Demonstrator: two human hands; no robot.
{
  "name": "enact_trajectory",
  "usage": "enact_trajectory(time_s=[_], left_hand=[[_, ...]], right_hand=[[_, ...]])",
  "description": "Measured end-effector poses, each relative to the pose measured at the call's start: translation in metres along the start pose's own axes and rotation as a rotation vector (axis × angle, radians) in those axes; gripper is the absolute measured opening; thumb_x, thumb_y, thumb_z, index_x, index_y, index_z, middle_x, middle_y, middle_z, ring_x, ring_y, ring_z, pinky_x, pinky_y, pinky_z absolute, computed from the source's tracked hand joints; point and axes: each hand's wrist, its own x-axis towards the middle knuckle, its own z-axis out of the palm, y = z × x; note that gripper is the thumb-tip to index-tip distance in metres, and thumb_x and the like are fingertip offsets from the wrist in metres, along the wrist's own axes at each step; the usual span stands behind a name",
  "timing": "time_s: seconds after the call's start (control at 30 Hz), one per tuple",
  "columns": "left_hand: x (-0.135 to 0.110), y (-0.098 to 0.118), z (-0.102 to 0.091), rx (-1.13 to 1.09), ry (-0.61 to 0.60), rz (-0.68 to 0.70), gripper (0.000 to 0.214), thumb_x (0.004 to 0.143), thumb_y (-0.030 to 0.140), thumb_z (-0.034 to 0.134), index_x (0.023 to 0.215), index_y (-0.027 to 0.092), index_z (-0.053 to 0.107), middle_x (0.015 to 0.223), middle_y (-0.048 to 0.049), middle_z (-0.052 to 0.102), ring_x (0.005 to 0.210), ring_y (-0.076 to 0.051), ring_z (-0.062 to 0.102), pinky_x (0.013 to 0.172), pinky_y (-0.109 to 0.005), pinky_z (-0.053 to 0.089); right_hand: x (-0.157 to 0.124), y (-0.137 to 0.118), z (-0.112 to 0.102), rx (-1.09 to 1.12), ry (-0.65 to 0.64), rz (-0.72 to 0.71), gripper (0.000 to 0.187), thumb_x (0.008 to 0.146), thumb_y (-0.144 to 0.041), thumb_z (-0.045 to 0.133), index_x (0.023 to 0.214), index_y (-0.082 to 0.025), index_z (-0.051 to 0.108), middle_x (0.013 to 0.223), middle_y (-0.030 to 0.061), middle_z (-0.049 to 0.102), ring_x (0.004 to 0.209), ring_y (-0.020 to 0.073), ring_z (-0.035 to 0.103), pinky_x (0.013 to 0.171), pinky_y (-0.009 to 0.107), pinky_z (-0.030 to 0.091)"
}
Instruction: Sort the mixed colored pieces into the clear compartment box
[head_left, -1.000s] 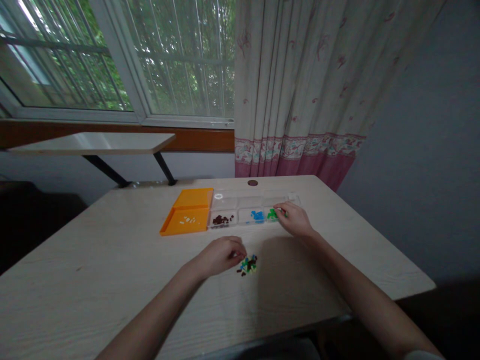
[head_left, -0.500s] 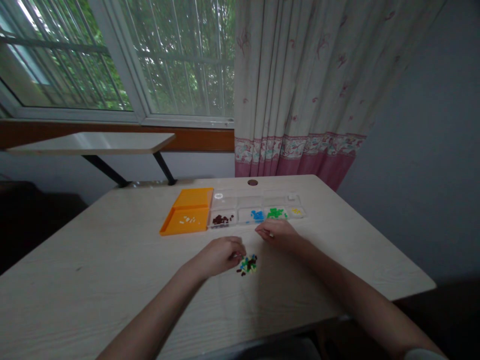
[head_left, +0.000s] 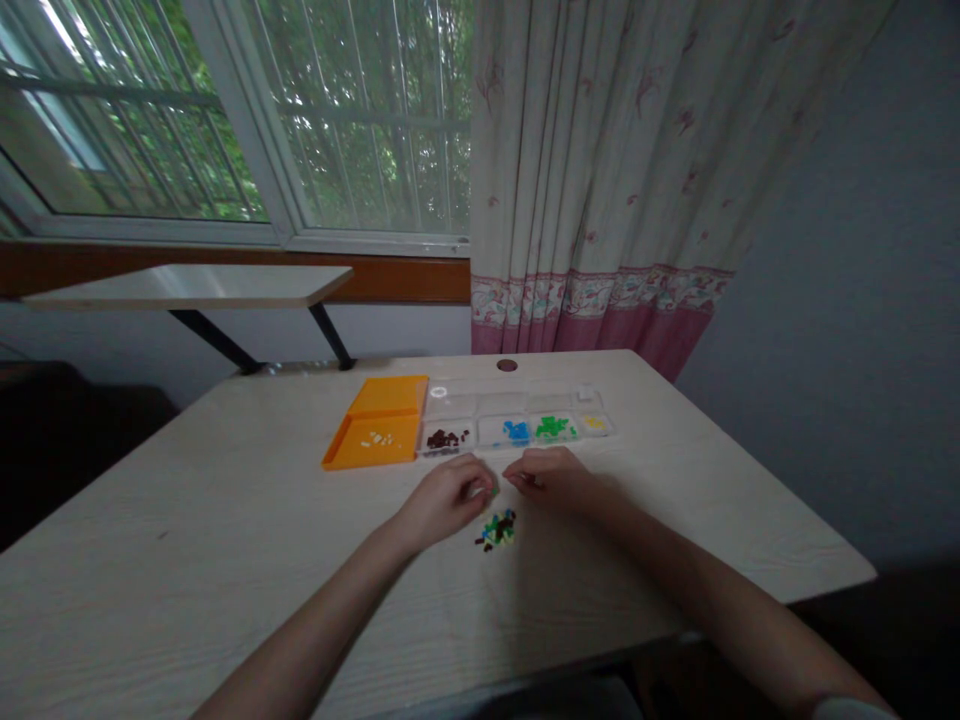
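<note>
My left hand (head_left: 450, 497) is closed in a pinch on a small green piece (head_left: 495, 490) that shows at its fingertips. Just to the right, my right hand (head_left: 551, 474) has its thumb and forefinger pressed together; whatever they hold is too small to make out. Below both hands lies a mixed pile of small pieces (head_left: 496, 530) in green, blue, brown and pale yellow. Beyond them sits a clear compartment box (head_left: 487, 443) with brown pieces (head_left: 446, 440), blue pieces (head_left: 516, 432), green pieces (head_left: 555, 428) and yellow pieces (head_left: 593, 423) in separate sections.
An orange case (head_left: 367, 458) lies opened out left of the clear box, with white pieces (head_left: 380, 439) in its near half. A raised shelf (head_left: 195, 285) on black legs stands at the back left of the wooden table (head_left: 247, 560). A curtain (head_left: 592, 200) hangs behind.
My left hand has lifted from the pile with a green piece. My right hand has come back from the green compartment toward the left hand, and the two fingertips are now close.
</note>
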Motion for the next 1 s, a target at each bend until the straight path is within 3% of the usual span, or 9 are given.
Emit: enact_trajectory(time_s=[0.27,0.5,0.6,0.77,1.0], left_hand=[[-0.001,0.001,0.002,0.061,0.069,-0.014,0.008,0.074,0.013,0.053,0.074,0.017,0.060,0.072,-0.0006,0.056,0.071,-0.012,0.051,0.065,-0.021,0.039],[0.000,0.001,-0.001,0.036,0.043,0.008,0.007,0.075,0.015,0.053,0.076,0.018,0.060,0.073,-0.0003,0.056,0.070,-0.011,0.051,0.064,-0.020,0.040],[0.000,0.000,-0.003,0.017,-0.011,0.027,0.008,0.075,0.014,0.053,0.075,0.017,0.060,0.074,-0.0006,0.057,0.069,-0.011,0.051,0.063,-0.020,0.039],[-0.003,-0.001,-0.003,0.019,-0.208,0.111,0.012,0.071,0.010,0.053,0.075,0.018,0.062,0.077,-0.0012,0.058,0.073,-0.012,0.054,0.066,-0.020,0.041],[-0.004,0.001,-0.005,0.142,-0.246,0.079,0.017,0.069,0.010,0.051,0.078,0.019,0.062,0.081,-0.0014,0.057,0.075,-0.013,0.055,0.067,-0.019,0.041]], right_hand=[[0.005,-0.019,0.005,-0.045,-0.056,0.059,0.014,0.080,-0.028,0.055,0.088,-0.026,0.066,0.065,-0.0032,0.063,0.058,0.0087,0.056,0.057,0.018,0.039],[0.005,-0.019,0.003,-0.051,-0.037,0.059,0.013,0.078,-0.024,0.055,0.084,-0.025,0.066,0.063,-0.0035,0.062,0.057,0.0088,0.055,0.055,0.018,0.037],[0.004,-0.014,0.001,-0.035,0.060,0.041,0.013,0.079,-0.023,0.053,0.080,-0.023,0.066,0.061,-0.0029,0.061,0.054,0.0086,0.054,0.054,0.018,0.037],[0.004,0.003,-0.006,-0.039,0.272,0.039,0.017,0.082,-0.028,0.051,0.077,-0.020,0.065,0.059,-0.0006,0.060,0.053,0.0090,0.053,0.055,0.019,0.040],[0.005,0.010,-0.019,-0.081,0.459,0.102,0.018,0.082,-0.027,0.051,0.079,-0.020,0.067,0.057,-0.0004,0.060,0.049,0.0085,0.051,0.052,0.019,0.042]])
